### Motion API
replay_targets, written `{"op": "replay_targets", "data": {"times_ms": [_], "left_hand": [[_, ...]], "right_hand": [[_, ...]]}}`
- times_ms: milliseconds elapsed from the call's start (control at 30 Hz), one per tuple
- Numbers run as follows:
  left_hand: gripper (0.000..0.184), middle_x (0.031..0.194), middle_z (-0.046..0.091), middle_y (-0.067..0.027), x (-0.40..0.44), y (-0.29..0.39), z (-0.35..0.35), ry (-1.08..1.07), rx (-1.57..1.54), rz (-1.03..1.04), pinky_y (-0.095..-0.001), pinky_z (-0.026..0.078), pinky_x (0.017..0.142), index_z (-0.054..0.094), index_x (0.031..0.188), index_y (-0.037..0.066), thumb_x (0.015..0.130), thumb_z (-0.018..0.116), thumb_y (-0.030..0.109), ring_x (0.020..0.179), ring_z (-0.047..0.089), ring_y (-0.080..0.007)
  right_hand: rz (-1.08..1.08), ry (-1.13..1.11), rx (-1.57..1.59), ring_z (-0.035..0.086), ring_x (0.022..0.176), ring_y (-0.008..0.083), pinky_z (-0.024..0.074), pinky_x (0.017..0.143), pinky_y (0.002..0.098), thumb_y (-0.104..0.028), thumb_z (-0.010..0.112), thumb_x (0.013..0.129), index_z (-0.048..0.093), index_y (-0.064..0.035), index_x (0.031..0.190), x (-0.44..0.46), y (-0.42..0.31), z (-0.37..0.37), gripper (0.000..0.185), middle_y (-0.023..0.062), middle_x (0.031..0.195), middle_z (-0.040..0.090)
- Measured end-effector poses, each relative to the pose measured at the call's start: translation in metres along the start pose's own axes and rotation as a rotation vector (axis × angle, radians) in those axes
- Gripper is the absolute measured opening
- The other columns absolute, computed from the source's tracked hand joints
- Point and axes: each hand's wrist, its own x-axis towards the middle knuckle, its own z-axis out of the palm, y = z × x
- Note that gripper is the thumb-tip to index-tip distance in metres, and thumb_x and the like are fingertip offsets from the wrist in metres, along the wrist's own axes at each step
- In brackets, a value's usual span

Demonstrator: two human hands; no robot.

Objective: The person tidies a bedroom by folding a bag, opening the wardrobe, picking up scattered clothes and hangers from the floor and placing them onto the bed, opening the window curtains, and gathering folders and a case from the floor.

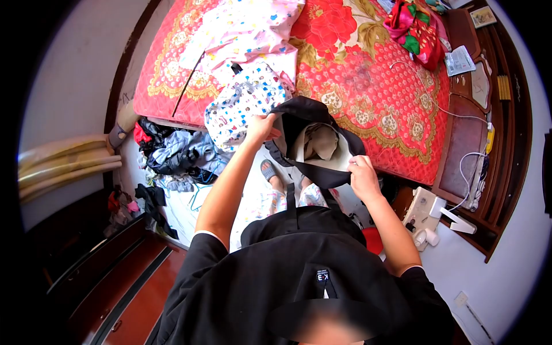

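Observation:
A black cloth item (328, 177) with a pale inside (336, 158) is stretched between my two hands above the floor beside the bed. Its wide mouth faces up toward me; whether it is a bag or a garment I cannot tell. My left hand (262, 129) is closed on the left side of the rim. On the opposite side, my right hand (363, 175) pinches the rim between thumb and fingers. A white cloth with colored prints (244, 103) lies on the bed edge, just beyond my left hand, and hangs over the side.
Ahead is a bed with a red floral cover (368, 86), bearing a pink printed sheet (247, 34) and a bright bundled cloth (417, 34). Clothes (178, 152) are heaped on the floor at left. A white cable (454, 114) runs to a small cabinet (422, 213) at right.

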Motion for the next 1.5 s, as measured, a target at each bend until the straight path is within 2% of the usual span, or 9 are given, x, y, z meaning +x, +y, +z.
{"op": "replay_targets", "data": {"times_ms": [167, 300, 533, 600, 700, 833, 967, 1300, 1500], "left_hand": [[0.075, 0.095, 0.062, -0.0194, -0.026, -0.007, 0.033, 0.038, -0.143, 0.270, -0.0278, 0.051, 0.061, 0.017, 0.137, 0.000, 0.081, 0.062, 0.020, 0.075, 0.063, -0.0185], [0.098, 0.113, 0.054, -0.0217, -0.081, -0.025, 0.061, -0.412, 0.120, 0.629, -0.0378, 0.044, 0.086, 0.002, 0.141, 0.005, 0.072, 0.070, 0.016, 0.096, 0.057, -0.0264], [0.022, 0.070, 0.057, -0.0209, -0.124, -0.044, 0.099, -0.212, 0.466, 0.654, -0.0415, 0.044, 0.059, 0.062, 0.088, 0.003, 0.068, 0.057, 0.011, 0.066, 0.058, -0.0346], [0.021, 0.072, 0.056, -0.0165, -0.126, -0.051, 0.090, -0.153, 0.466, 0.674, -0.0386, 0.044, 0.059, 0.062, 0.088, 0.003, 0.069, 0.055, 0.008, 0.067, 0.057, -0.0324], [0.019, 0.072, 0.053, -0.0122, -0.137, -0.057, 0.073, -0.110, 0.559, 0.808, -0.0354, 0.043, 0.062, 0.063, 0.085, 0.003, 0.068, 0.055, 0.005, 0.071, 0.055, -0.0293], [0.011, 0.071, 0.049, -0.0101, -0.168, -0.055, 0.060, -0.061, 0.427, 0.729, -0.0326, 0.040, 0.065, 0.057, 0.075, -0.002, 0.064, 0.055, -0.001, 0.072, 0.052, -0.0258], [0.011, 0.072, 0.046, -0.0080, -0.201, -0.024, 0.056, -0.030, -0.030, 0.682, -0.0299, 0.038, 0.067, 0.049, 0.070, -0.003, 0.060, 0.045, -0.003, 0.073, 0.048, -0.0211], [0.020, 0.062, 0.055, -0.0096, -0.285, -0.029, -0.013, -0.083, -0.469, 0.919, -0.0407, 0.034, 0.092, 0.048, 0.056, 0.001, 0.063, 0.048, 0.019, 0.068, 0.053, -0.0225], [0.035, 0.055, 0.045, -0.0016, -0.357, -0.143, -0.145, 0.213, -0.210, 0.597, -0.0264, 0.032, 0.054, 0.048, 0.059, 0.002, 0.075, 0.049, 0.033, 0.056, 0.041, -0.0124]], "right_hand": [[-0.016, 0.139, 0.157, 0.048, 0.084, 0.0284, 0.0427, 0.076, 0.0366, 0.006, 0.051, 0.063, 0.056, -0.0014, 0.068, 0.010, -0.003, 0.005, 0.011, 0.0107, 0.079, 0.051], [0.049, 0.225, 0.298, 0.049, 0.081, 0.0288, 0.0422, 0.075, 0.0362, 0.006, 0.050, 0.063, 0.057, -0.0041, 0.067, 0.028, -0.012, 0.010, 0.013, 0.0093, 0.076, 0.054], [0.318, -0.006, 0.898, 0.060, 0.064, 0.0195, 0.0471, 0.060, 0.0279, 0.003, 0.052, 0.067, 0.061, -0.0030, 0.073, 0.054, -0.001, 0.016, 0.013, 0.0089, 0.070, 0.060], [0.565, 0.059, 1.026, 0.061, 0.063, 0.0188, 0.0483, 0.061, 0.0281, 0.000, 0.052, 0.070, 0.062, -0.0019, 0.076, 0.069, 0.030, 0.029, 0.012, 0.0118, 0.068, 0.061], [0.387, 0.048, 0.253, 0.062, 0.073, 0.0273, 0.0494, 0.072, 0.0384, -0.009, 0.055, 0.074, 0.064, -0.0055, 0.081, 0.086, 0.082, 0.061, 0.013, 0.0112, 0.071, 0.063], [0.288, -0.237, 0.090, 0.045, 0.113, 0.0315, 0.0430, 0.090, 0.0406, -0.015, 0.058, 0.074, 0.048, -0.0197, 0.121, 0.105, 0.105, 0.117, 0.048, 0.0088, 0.127, 0.044], [0.095, -0.514, -0.004, 0.035, 0.121, 0.0324, 0.0387, 0.096, 0.0419, -0.013, 0.065, 0.067, 0.035, -0.0246, 0.131, 0.109, 0.096, 0.140, 0.072, 0.0049, 0.138, 0.028], [-0.351, -0.302, 0.522, 0.053, 0.085, 0.0313, 0.0431, 0.072, 0.0367, -0.004, 0.062, 0.057, 0.054, 0.0001, 0.079, 0.013, -0.016, 0.146, 0.024, 0.0157, 0.087, 0.054], [-0.206, -0.465, 0.869, 0.061, 0.069, 0.0249, 0.0462, 0.066, 0.0307, -0.001, 0.060, 0.061, 0.061, 0.0001, 0.081, -0.011, -0.134, 0.076, 0.020, 0.0125, 0.073, 0.061]]}}
